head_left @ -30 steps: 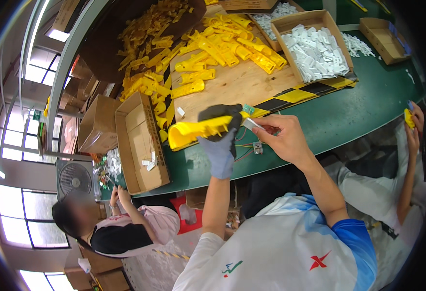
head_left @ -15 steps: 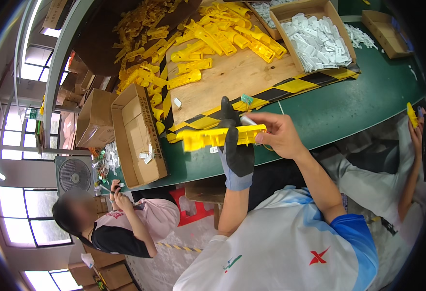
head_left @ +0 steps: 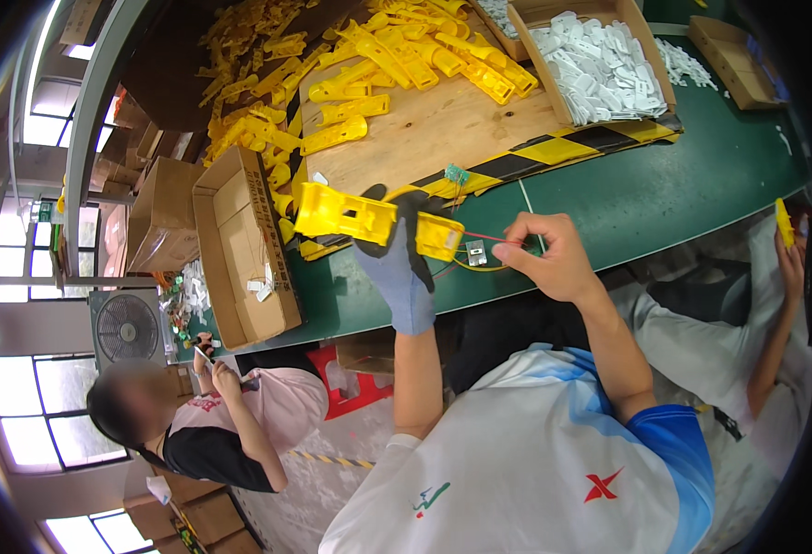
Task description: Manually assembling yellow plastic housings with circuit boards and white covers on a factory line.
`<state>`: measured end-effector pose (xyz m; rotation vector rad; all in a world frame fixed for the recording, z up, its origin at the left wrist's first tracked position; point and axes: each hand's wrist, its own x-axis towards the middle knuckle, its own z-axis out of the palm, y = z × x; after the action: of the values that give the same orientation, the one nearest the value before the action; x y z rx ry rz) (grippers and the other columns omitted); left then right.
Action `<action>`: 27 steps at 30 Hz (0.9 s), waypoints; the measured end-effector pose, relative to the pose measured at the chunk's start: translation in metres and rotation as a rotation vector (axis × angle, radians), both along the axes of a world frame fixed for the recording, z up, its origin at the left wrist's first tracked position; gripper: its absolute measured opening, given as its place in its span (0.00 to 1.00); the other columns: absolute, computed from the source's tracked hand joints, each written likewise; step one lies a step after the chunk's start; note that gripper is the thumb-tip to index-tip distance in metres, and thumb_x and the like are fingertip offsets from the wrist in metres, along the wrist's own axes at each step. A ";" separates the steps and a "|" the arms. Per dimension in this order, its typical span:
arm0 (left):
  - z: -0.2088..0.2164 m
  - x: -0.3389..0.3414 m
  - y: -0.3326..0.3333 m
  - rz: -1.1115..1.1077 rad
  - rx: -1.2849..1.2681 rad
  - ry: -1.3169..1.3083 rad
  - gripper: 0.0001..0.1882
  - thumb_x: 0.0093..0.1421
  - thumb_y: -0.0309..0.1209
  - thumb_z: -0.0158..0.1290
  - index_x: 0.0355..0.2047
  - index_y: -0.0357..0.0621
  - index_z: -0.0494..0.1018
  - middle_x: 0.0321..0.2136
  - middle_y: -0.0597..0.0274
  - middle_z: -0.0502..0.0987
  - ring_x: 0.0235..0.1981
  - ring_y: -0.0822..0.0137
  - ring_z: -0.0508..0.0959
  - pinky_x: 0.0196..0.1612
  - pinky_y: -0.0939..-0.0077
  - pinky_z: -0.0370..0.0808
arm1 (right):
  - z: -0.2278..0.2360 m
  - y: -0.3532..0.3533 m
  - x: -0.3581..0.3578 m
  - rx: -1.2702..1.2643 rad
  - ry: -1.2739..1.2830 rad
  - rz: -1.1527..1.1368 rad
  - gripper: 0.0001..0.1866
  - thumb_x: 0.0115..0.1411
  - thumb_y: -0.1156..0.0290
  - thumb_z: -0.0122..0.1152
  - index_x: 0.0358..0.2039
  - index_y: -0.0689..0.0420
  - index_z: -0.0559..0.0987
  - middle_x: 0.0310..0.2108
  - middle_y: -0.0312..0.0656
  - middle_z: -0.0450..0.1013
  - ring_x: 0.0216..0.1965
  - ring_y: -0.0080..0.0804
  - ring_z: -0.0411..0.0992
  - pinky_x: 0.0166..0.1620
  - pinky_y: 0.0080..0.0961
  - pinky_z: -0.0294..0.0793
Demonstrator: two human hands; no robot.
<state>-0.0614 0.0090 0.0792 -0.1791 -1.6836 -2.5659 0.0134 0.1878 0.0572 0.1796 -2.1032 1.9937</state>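
Note:
My left hand, in a grey and black glove, is closed around a long yellow plastic housing held level above the table's near edge. Thin red and yellow wires run from the housing's right end toward my bare right hand. Its thumb and forefinger pinch the red wire. Beside those fingertips is a small silvery square part with a dark centre, close to the wires. A small green circuit board with wires attached lies beyond the housing, by the striped board edge.
Yellow housings pile up on a wooden board edged with black-yellow tape. White plastic pieces fill a carton at far right. Another carton stands left on the green table. Co-workers sit at left and right.
The yellow housing has moved left and turned, now showing its smooth outer face. My right hand has drawn away from it, and the wires stretch between them.

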 end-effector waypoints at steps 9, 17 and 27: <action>-0.026 -0.020 -0.023 0.202 -0.364 0.031 0.25 0.49 0.18 0.64 0.47 0.33 0.68 0.40 0.57 0.75 0.39 0.69 0.75 0.43 0.76 0.74 | 0.006 0.012 0.013 -0.247 -0.283 0.260 0.08 0.54 0.73 0.67 0.30 0.61 0.76 0.26 0.33 0.72 0.28 0.15 0.69 0.32 0.16 0.68; -0.033 -0.023 -0.032 0.204 -0.464 -0.085 0.21 0.51 0.14 0.59 0.46 0.33 0.69 0.37 0.56 0.77 0.32 0.69 0.79 0.36 0.81 0.76 | 0.014 0.018 -0.001 -0.410 -0.257 0.264 0.19 0.52 0.76 0.70 0.43 0.62 0.74 0.29 0.35 0.75 0.27 0.15 0.71 0.33 0.14 0.72; -0.037 0.013 -0.010 -0.354 0.028 -0.320 0.24 0.60 0.28 0.57 0.56 0.42 0.64 0.38 0.65 0.75 0.37 0.74 0.76 0.37 0.80 0.74 | -0.004 -0.022 -0.058 -0.045 -0.279 0.108 0.25 0.60 0.57 0.65 0.14 0.62 0.73 0.09 0.32 0.63 0.15 0.14 0.59 0.19 0.20 0.55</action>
<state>-0.0483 -0.0013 0.0422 -0.0712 -1.8636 -3.0124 -0.0447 0.1658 0.0533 0.0061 -2.2525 2.2411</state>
